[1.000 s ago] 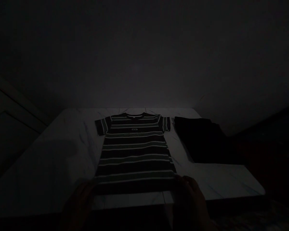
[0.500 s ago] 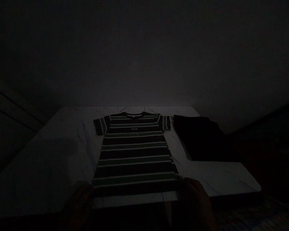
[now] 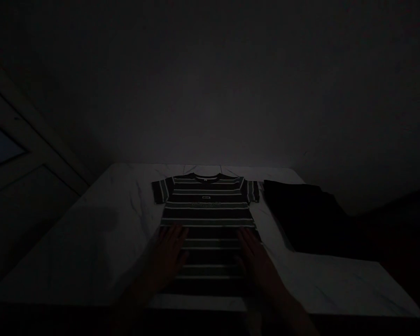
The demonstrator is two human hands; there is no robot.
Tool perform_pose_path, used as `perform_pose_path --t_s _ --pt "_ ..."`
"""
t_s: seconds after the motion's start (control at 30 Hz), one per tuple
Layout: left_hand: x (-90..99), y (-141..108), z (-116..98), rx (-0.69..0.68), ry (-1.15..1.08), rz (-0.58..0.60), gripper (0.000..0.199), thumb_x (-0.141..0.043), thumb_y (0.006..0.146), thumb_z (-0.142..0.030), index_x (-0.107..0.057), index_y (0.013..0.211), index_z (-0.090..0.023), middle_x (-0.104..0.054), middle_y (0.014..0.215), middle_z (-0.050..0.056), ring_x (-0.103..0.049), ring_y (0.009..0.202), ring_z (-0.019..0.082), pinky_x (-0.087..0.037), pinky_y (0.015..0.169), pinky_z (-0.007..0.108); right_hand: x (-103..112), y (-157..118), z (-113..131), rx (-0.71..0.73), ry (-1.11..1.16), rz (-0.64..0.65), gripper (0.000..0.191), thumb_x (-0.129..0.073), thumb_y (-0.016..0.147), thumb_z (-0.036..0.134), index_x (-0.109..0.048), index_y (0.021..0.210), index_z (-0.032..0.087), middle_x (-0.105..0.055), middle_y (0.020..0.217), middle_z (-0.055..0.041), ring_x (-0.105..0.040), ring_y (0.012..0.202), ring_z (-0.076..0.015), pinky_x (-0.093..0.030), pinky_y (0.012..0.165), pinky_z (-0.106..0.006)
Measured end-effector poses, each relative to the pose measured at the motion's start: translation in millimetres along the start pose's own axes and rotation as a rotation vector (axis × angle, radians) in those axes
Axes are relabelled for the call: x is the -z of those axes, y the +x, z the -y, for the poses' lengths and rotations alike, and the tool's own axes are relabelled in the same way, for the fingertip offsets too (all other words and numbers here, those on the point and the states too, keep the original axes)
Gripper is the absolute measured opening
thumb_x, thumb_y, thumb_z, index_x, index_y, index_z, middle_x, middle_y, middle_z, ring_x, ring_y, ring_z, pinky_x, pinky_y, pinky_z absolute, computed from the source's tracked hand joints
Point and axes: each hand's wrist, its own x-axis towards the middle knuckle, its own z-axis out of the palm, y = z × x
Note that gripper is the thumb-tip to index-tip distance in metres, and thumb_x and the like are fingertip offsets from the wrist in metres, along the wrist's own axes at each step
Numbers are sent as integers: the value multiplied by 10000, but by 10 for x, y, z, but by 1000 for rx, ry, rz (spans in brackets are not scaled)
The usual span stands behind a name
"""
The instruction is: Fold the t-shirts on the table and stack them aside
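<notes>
A striped short-sleeved T-shirt (image 3: 210, 214) lies spread flat on the white marbled table (image 3: 126, 205), its collar toward the wall and its hem toward me. Dark bands alternate with grey-green ones edged by thin pale lines, and a small label and lettering mark the chest. My left hand (image 3: 170, 254) rests on the shirt's left side, fingers stretched forward. On the right side of the cloth lies my right hand (image 3: 254, 254), also flat with its fingers extended. Both hands are dim in the low light and grip nothing.
A dark, flat pile that looks like folded cloth (image 3: 308, 219) sits on the table to the right of the shirt. Behind the table rises a plain wall (image 3: 210, 93). A panelled door (image 3: 38, 154) stands at the left. The room is very dark.
Both hands have left the bottom hem corners and moved forward onto the shirt's body, where they lie flat. The camera's view has shifted, so the table appears slightly lower.
</notes>
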Motion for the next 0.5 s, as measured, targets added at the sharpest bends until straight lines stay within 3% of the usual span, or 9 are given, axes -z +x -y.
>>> perform_pose_path --t_s 0.13,0.2,0.27,0.4,0.5 --pt "-226 -42 -90 -45 58 61 618 -431 1019 -487 -296 1586 -283 -362 1629 82 -322 1502 285 -257 1217 536 -396 -83 -105 49 -128 125 716 -472 986 529 -280 1598 210 -345 1625 -141 -297 1504 -331 -299 1179 -591" --pt "-263 -110 -93 -28 34 73 599 -446 1015 -471 -324 1574 -295 -374 1624 72 -346 1490 282 -283 1206 526 -414 -80 -163 19 -112 186 710 -466 984 539 -297 1593 216 -330 1631 -139 -279 1512 -329 -282 1187 -597" --pt "-233 -152 -90 89 10 69 540 -441 1016 -393 -405 1537 -258 -430 1591 87 -414 1449 276 -351 1172 495 -334 91 -139 0 -43 211 671 -457 989 515 -333 1580 224 -358 1620 -137 -303 1503 -323 -305 1183 -588" --pt "-26 -220 -71 541 72 99 429 -391 1003 -266 -622 1336 -126 -637 1372 167 -608 1245 290 -495 1018 438 -145 930 196 38 204 156 575 -451 1005 416 -417 1536 199 -471 1548 -157 -453 1421 -287 -425 1126 -498" --pt "130 -341 -75 704 89 207 403 -386 1008 -293 -688 1209 -120 -699 1244 183 -677 1101 304 -525 940 445 -165 1747 648 88 319 166 434 -453 1014 327 -572 1401 171 -621 1391 -165 -597 1262 -268 -473 1058 -433"
